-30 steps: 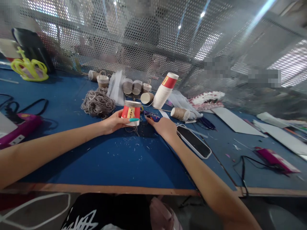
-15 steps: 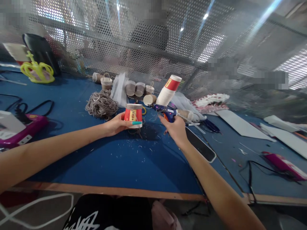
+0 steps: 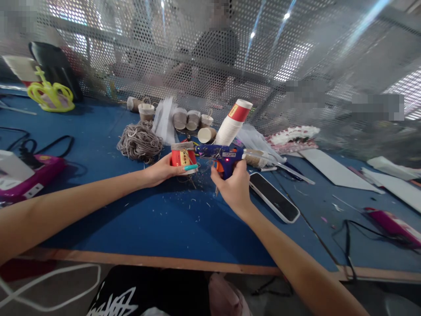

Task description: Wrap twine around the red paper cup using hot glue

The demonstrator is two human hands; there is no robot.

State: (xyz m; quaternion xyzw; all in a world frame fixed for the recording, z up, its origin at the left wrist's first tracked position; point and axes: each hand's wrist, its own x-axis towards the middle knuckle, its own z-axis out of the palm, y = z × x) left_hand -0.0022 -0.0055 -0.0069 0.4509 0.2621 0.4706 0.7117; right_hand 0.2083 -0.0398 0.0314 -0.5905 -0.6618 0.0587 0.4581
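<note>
My left hand (image 3: pixel 164 170) holds a red paper cup (image 3: pixel 180 159) upside down near the middle of the table. Grey cord wraps round the cup's upper part. My right hand (image 3: pixel 235 182) is closed round the handle of a blue glue gun (image 3: pixel 219 152), its small red light lit and a clear glue stick at its back. The gun's nozzle points left, at the corded part of the cup; whether it touches cannot be made out. Behind my left hand lies a heap of grey cord (image 3: pixel 140 141). A leaning stack of paper cups (image 3: pixel 232 125) is behind the gun.
Small cord-wrapped cups (image 3: pixel 180 118) line the back by a perforated screen. A phone (image 3: pixel 274 197) lies right of my right hand. Purple power strips (image 3: pixel 49 170) with black cables, a yellow crown (image 3: pixel 51 98) and white boards (image 3: pixel 340 171) are on the blue table (image 3: pixel 131 228).
My right hand has brought the glue gun up level, and its nozzle has moved left to the cup. The cup in my left hand has tilted slightly.
</note>
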